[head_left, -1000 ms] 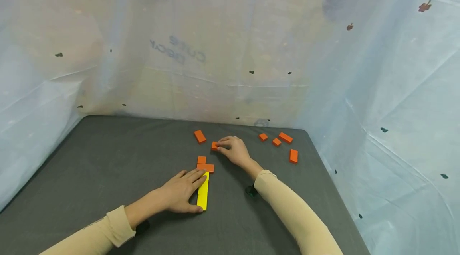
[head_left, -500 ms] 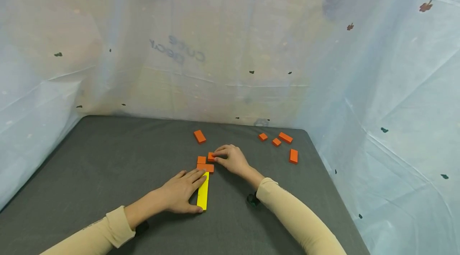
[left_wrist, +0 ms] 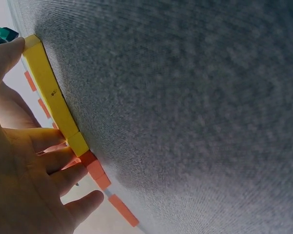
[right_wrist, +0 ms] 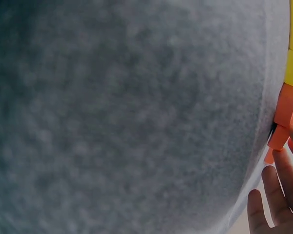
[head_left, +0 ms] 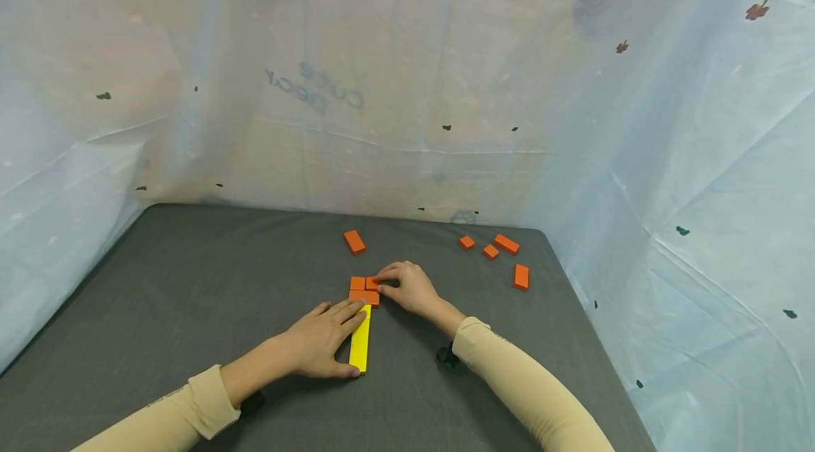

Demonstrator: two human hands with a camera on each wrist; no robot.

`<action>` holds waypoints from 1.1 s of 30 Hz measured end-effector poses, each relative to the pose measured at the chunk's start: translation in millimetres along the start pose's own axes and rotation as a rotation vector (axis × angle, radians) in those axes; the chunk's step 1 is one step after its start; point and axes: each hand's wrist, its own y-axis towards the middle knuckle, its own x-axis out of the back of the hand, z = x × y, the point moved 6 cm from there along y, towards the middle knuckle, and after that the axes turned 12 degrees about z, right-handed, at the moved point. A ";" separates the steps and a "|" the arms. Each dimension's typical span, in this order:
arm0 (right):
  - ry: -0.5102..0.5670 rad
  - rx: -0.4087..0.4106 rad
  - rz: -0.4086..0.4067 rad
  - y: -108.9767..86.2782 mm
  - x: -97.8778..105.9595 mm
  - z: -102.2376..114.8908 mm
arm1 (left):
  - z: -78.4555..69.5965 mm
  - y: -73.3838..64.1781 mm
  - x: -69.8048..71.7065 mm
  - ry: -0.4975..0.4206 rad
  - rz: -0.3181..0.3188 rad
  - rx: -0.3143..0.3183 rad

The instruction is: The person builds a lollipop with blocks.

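A yellow strip (head_left: 359,349) lies lengthwise on the table; the left wrist view shows a long yellow block (left_wrist: 51,92) and a short yellow block (left_wrist: 77,144) end to end. My left hand (head_left: 323,339) rests on it with spread, straight fingers, the thumb at its near end. An orange rectangular block (head_left: 364,297) lies crosswise at the far end. Beyond that sits a small orange block (head_left: 358,284). To its right my right hand (head_left: 410,288) pinches another small orange block (head_left: 371,283), partly covered by the fingers, against or very close to its neighbours.
A loose orange rectangular block (head_left: 354,242) lies farther back. Toward the back right are two small orange blocks (head_left: 467,242) and two longer ones, one of them (head_left: 521,277) nearer the right edge. A pale plastic curtain (head_left: 382,176) hangs behind the dark table (head_left: 191,282).
My right hand has brought the small orange block toward me and slightly left, from behind the group to beside the other small block. The left hand has stayed put.
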 end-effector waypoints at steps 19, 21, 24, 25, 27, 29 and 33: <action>0.027 -0.013 -0.005 -0.6 -2.4 0.5 | -2.2 -1.3 1.9 0.009 -0.018 -0.019; 0.028 -0.014 -0.008 -0.9 -2.7 0.8 | -2.5 -1.7 2.3 0.010 -0.022 -0.020; 0.025 -0.014 -0.013 -1.3 -3.1 1.1 | -2.4 -2.0 2.2 0.011 -0.023 -0.018; 0.025 -0.017 -0.013 -1.4 -3.2 1.1 | -2.3 -2.1 2.0 0.011 -0.022 -0.017; 0.022 -0.018 -0.016 -1.6 -3.1 1.2 | -2.1 -2.0 1.8 0.010 -0.018 -0.013; 0.021 -0.020 -0.019 -1.9 -2.7 1.4 | -1.8 -1.8 1.9 0.008 -0.011 -0.010; 0.023 -0.018 -0.028 -3.1 -1.6 0.6 | -1.2 -0.9 2.7 0.000 0.005 -0.011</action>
